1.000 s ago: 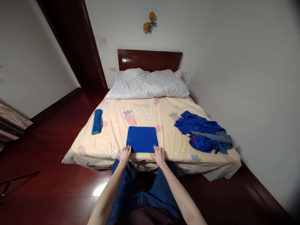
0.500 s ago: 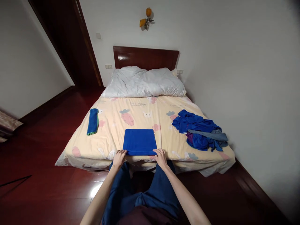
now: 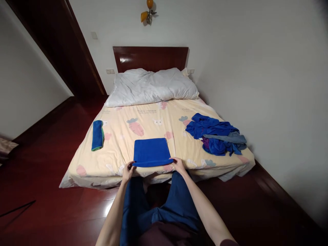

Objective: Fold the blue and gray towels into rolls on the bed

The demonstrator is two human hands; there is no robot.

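A blue towel (image 3: 151,150), folded into a flat rectangle, lies at the near edge of the bed (image 3: 120,150). Its near edge is turned up in a narrow fold. My left hand (image 3: 128,171) pinches the left end of that fold between thumb and fingers. At the right end, my right hand (image 3: 177,164) grips the same fold. A rolled blue towel with green edging (image 3: 97,135) rests farther left on the bed. To the right lies a crumpled pile of blue, grey and purple cloths (image 3: 216,133).
A pale grey quilt (image 3: 151,87) is bunched at the head of the bed, against the dark wooden headboard (image 3: 153,58). My legs touch or nearly touch the bed's near side. A thin black rod (image 3: 17,208) shows low on the left above the red floor.
The view has shifted slightly to the right. The near edge of the blue towel is now lifted into a raised fold, with both hands gripping its ends.
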